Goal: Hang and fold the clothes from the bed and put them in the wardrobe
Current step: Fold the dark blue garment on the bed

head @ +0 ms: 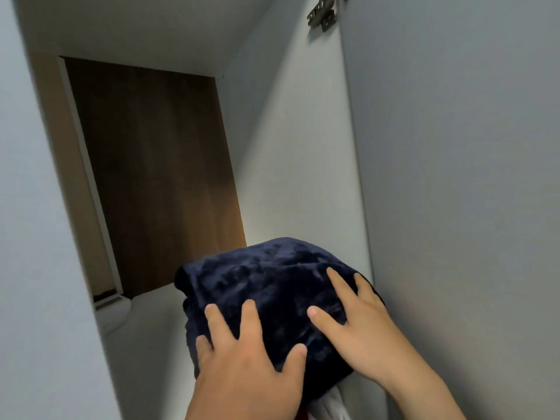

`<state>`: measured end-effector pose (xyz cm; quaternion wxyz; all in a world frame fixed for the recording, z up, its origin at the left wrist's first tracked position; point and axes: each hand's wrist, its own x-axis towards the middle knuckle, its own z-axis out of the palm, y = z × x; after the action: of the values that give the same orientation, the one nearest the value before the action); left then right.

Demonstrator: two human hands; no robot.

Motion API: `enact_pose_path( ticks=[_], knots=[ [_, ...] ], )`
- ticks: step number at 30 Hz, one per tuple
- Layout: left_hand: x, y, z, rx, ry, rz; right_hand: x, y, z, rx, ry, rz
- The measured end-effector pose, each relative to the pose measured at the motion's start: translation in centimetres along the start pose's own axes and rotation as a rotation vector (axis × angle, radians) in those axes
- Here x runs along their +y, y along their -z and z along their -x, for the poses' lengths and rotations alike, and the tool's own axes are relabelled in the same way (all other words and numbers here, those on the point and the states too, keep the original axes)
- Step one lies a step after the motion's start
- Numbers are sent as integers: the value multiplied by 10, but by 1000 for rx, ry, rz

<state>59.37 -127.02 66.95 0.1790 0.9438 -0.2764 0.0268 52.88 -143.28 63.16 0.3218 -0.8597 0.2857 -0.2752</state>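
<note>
There is one view only, from a wide-angle camera worn on the person's head. It faces forward into a pale wardrobe compartment (300, 147) and sits rolled, so the straight edges lean toward 11 o'clock. It is close: both hands fill the frame's lower part, the left hand (248, 356) at 6 o'clock, the right hand (360, 325) toward 5 o'clock. The brown back panel (154, 177) lies around 10 o'clock, a hinge (325, 13) at 1 o'clock.

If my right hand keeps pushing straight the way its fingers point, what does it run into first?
The right hand already lies flat on the navy fleece bundle; going on, it would probably drive that into the white side panel, though depth is unclear.
</note>
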Motion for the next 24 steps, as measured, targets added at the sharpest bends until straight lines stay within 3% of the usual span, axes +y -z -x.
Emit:
enact_pose_path(
  ticks=[9,12,16,24],
  knots=[
    [1,-10,-82,98,113,260,-26,-20,-75,-89,-22,190],
    [12,-27,-101,150,156,230,-25,-36,-109,-121,-21,146],
    [-7,-34,-133,320,209,401,-28,-51,-140,-173,-32,140],
    [-17,-39,-180,379,361,522,-20,-73,-186,-150,4,-7]
  ],
)
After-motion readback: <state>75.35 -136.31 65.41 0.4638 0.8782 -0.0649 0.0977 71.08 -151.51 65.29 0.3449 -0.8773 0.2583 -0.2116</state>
